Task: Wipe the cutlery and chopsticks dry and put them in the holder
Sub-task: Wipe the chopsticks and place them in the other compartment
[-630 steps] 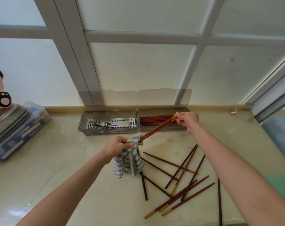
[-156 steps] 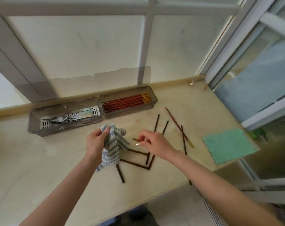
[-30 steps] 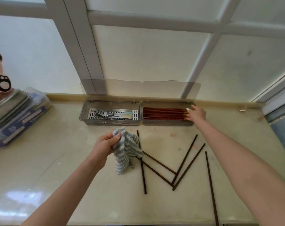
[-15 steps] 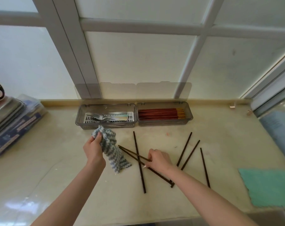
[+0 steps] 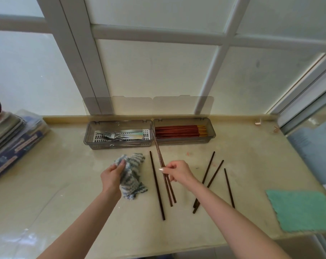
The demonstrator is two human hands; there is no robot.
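My right hand (image 5: 178, 171) pinches a pair of dark brown chopsticks (image 5: 159, 156) that slant up toward the holder. My left hand (image 5: 111, 176) grips a blue-and-white striped cloth (image 5: 133, 176) resting on the counter. One loose chopstick (image 5: 156, 184) lies between the cloth and my right hand. Three more loose chopsticks (image 5: 227, 186) lie to the right of my right wrist. The grey two-part holder (image 5: 151, 144) stands by the window, with forks and cutlery (image 5: 119, 136) in its left half and red chopsticks (image 5: 180, 131) in its right half.
A green cloth (image 5: 300, 210) lies at the counter's right front corner. Stacked trays and a blue packet (image 5: 10, 144) sit at the far left. The holder's clear lids (image 5: 149, 105) stand open against the window frame. The counter's front edge runs close under my forearms.
My right hand has lifted two chopsticks off the counter and holds them angled upward. My left hand has lowered the cloth a little toward the counter.
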